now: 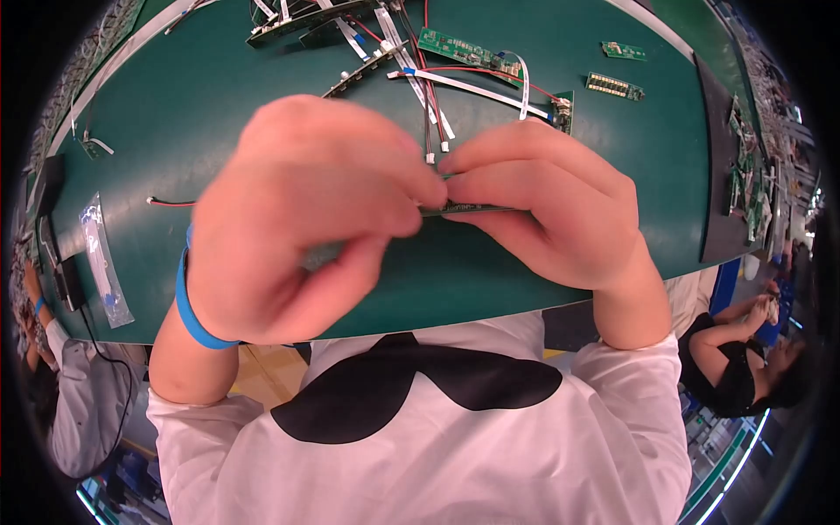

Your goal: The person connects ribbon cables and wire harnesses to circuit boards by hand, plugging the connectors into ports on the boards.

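Note:
A narrow green circuit board [477,208] is pinched between the thumb and fingers of my right hand [560,206], low over the green work table. My left hand [306,210], with a blue band [197,306] round its wrist, is closed at the board's left end. Its fingertips press together there, slightly blurred, and hide whatever is between them. A thin red and black cable [171,203] with a small white plug shows to the left of my left hand; its other end is hidden behind that hand.
Beyond my hands lie several boards, one a long green board [468,54], with white ribbon cables [477,92] and red and black wires. Two small boards [615,86] [623,50] are at the far right. A clear plastic bag [103,262] lies left. Other people sit at both sides.

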The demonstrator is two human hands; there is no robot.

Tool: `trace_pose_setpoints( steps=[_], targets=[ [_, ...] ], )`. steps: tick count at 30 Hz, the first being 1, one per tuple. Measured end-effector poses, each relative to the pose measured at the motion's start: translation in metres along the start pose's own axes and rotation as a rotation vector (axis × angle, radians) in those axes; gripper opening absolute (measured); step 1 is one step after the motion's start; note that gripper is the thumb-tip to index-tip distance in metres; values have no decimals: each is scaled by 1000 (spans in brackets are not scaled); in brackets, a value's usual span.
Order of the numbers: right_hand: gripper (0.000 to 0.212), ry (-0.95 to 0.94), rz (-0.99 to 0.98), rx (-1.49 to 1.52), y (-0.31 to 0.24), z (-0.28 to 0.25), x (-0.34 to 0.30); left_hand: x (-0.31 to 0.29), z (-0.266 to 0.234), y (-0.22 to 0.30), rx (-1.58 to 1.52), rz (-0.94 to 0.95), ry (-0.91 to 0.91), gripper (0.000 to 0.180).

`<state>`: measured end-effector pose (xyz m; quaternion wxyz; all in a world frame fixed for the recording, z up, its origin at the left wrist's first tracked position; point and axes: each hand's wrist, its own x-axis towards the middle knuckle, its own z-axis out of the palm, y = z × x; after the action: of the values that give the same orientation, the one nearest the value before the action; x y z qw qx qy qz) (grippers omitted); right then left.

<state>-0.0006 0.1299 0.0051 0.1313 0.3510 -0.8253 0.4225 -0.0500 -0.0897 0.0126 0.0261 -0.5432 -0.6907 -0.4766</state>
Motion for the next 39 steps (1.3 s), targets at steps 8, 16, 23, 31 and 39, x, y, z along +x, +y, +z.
trace_pose_setpoints(
  steps=[8,16,23,31,39],
  targets=[
    [21,-51,-131,55,8,7,-10,-3,4,2,130,-16,-176,22],
    [16,-46,-134,90,5,6,-11,1,0,1,66,25,-263,34],
    [22,1,-160,-70,2,-4,-7,3,6,8,-896,-776,154,25],
    [37,26,103,-423,36,-66,-2,-1,-2,-2,-882,-872,403,15],
    [19,-33,63,-488,64,-46,13,-3,-8,-5,-918,-867,486,23]
  ],
)
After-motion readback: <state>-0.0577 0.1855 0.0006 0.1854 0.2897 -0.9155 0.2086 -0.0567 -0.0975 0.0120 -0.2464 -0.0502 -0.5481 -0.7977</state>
